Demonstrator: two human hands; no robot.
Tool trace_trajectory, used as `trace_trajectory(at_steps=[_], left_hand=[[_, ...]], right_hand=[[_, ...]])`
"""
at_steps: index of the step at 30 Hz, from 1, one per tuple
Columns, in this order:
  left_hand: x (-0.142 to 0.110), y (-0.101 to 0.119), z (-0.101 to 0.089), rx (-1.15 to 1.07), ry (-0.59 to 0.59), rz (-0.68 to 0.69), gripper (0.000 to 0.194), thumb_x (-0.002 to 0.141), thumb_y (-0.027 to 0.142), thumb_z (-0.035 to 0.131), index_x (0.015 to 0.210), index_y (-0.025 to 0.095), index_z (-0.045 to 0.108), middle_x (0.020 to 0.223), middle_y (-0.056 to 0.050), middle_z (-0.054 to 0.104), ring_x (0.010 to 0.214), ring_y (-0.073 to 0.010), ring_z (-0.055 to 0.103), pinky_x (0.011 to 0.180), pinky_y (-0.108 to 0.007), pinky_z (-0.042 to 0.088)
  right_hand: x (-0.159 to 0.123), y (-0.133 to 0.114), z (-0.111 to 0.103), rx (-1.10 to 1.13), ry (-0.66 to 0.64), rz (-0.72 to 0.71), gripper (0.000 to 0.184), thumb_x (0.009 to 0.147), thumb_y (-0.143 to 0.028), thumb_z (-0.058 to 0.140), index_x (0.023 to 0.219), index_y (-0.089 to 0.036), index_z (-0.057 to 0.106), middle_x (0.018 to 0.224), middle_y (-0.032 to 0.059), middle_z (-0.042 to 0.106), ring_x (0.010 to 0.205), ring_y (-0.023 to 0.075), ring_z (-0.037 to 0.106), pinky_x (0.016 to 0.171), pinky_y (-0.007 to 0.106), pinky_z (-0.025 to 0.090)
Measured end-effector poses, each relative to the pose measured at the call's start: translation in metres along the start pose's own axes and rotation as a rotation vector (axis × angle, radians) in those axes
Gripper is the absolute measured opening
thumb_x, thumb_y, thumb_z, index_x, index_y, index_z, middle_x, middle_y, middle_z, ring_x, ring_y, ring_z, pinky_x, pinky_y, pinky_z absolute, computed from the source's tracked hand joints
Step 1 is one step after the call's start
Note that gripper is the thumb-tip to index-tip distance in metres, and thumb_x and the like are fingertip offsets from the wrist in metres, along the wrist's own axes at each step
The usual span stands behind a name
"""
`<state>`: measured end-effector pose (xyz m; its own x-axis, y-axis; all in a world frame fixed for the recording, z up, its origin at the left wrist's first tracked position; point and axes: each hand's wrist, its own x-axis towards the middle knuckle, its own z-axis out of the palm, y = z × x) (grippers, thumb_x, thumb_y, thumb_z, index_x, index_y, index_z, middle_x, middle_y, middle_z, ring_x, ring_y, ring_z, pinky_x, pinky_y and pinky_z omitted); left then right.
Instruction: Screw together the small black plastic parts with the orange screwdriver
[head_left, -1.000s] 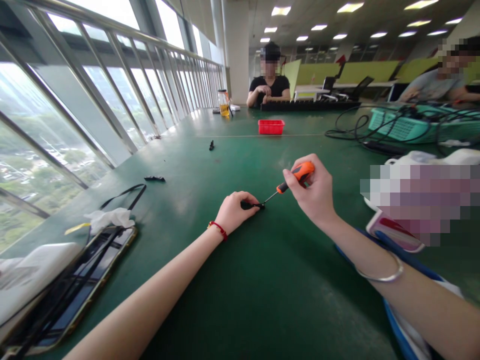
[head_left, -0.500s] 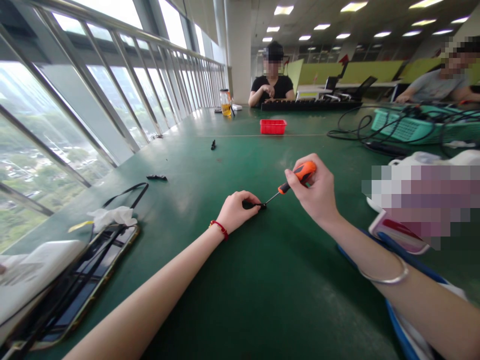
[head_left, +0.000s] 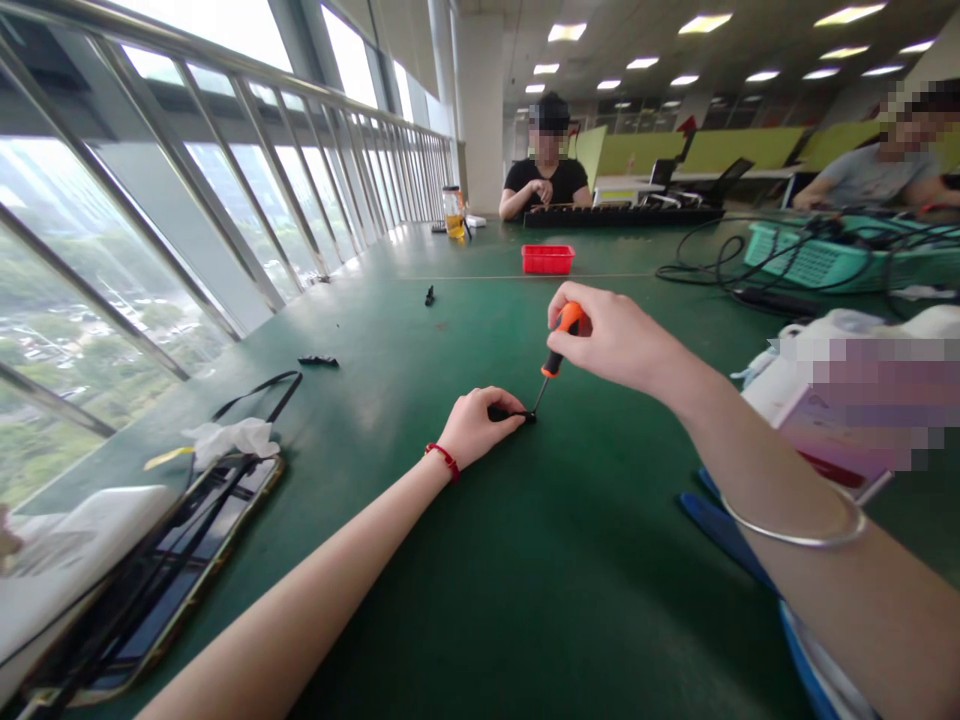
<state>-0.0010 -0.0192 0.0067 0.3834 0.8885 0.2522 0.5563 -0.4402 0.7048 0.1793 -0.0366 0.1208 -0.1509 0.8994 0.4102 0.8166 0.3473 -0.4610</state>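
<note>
My left hand (head_left: 481, 428) is closed on a small black part (head_left: 529, 416) and presses it against the green table. Most of that part is hidden by the fingers, so its kind cannot be made out. My right hand (head_left: 604, 335) grips the orange and black handle of a screwdriver (head_left: 553, 358). Its shaft slopes down, steeply tilted, and the tip meets the right end of the black part. Farther off lie two more small black pieces, one at the left (head_left: 319, 361) and another beyond it (head_left: 430, 296).
On the left lie a phone (head_left: 187, 570) with black straps and a crumpled tissue (head_left: 238, 437). A red tray (head_left: 547, 260) stands ahead. At the right are a teal basket (head_left: 795, 255) of cables and a pink-and-white package (head_left: 847, 420). A person (head_left: 546, 185) sits opposite; another is at far right.
My right hand has swung left and up, bringing the screwdriver from a low slant to a steeper angle. The left hand still holds the black part in place.
</note>
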Motion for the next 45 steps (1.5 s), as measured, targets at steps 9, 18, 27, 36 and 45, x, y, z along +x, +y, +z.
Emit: trace_trajectory(at_steps=[9, 18, 27, 36, 45], left_hand=[[0.001, 0.0, -0.001, 0.009, -0.022, -0.006, 0.014, 0.074, 0.028, 0.063, 0.081, 0.018, 0.07, 0.085, -0.002, 0.071, 0.081, -0.0171, 0.065, 0.076, -0.028, 0.05], [0.001, 0.0, -0.002, 0.025, -0.016, 0.009, 0.012, 0.075, 0.026, 0.063, 0.082, 0.019, 0.07, 0.085, -0.001, 0.072, 0.083, -0.0171, 0.064, 0.08, -0.029, 0.05], [0.001, 0.0, -0.002, 0.002, -0.021, 0.007, 0.015, 0.074, 0.028, 0.063, 0.082, 0.018, 0.07, 0.085, -0.003, 0.071, 0.081, -0.0171, 0.064, 0.077, -0.028, 0.051], [0.001, 0.0, -0.002, -0.008, -0.018, 0.003, 0.014, 0.074, 0.027, 0.063, 0.082, 0.018, 0.07, 0.085, -0.002, 0.071, 0.081, -0.0171, 0.065, 0.076, -0.028, 0.051], [0.001, -0.001, -0.001, 0.011, -0.013, 0.008, 0.013, 0.073, 0.025, 0.063, 0.082, 0.018, 0.07, 0.085, -0.002, 0.071, 0.082, -0.0168, 0.064, 0.077, -0.027, 0.051]], right_hand=[[0.019, -0.004, -0.018, -0.074, -0.16, 0.022, 0.013, 0.076, -0.031, 0.059, 0.069, -0.023, 0.063, 0.059, -0.0004, 0.058, 0.05, 0.0125, 0.047, 0.052, 0.027, 0.03], [0.018, 0.007, -0.018, -0.014, -0.179, -0.018, 0.036, 0.085, -0.046, 0.046, 0.06, -0.02, 0.053, 0.055, -0.0018, 0.05, 0.051, 0.0109, 0.044, 0.05, 0.026, 0.029], [-0.008, 0.002, -0.018, -0.049, -0.128, 0.048, 0.021, 0.078, -0.039, 0.052, 0.071, -0.023, 0.063, 0.061, -0.0005, 0.058, 0.052, 0.0126, 0.046, 0.05, 0.026, 0.029], [0.005, -0.007, -0.019, -0.1, -0.178, 0.001, 0.022, 0.078, -0.041, 0.056, 0.067, -0.022, 0.06, 0.059, -0.0004, 0.057, 0.051, 0.0128, 0.046, 0.051, 0.026, 0.028], [-0.003, -0.007, -0.007, -0.147, -0.023, -0.023, 0.012, 0.075, -0.035, 0.057, 0.079, -0.025, 0.061, 0.061, -0.0017, 0.059, 0.052, 0.0139, 0.047, 0.051, 0.026, 0.026]])
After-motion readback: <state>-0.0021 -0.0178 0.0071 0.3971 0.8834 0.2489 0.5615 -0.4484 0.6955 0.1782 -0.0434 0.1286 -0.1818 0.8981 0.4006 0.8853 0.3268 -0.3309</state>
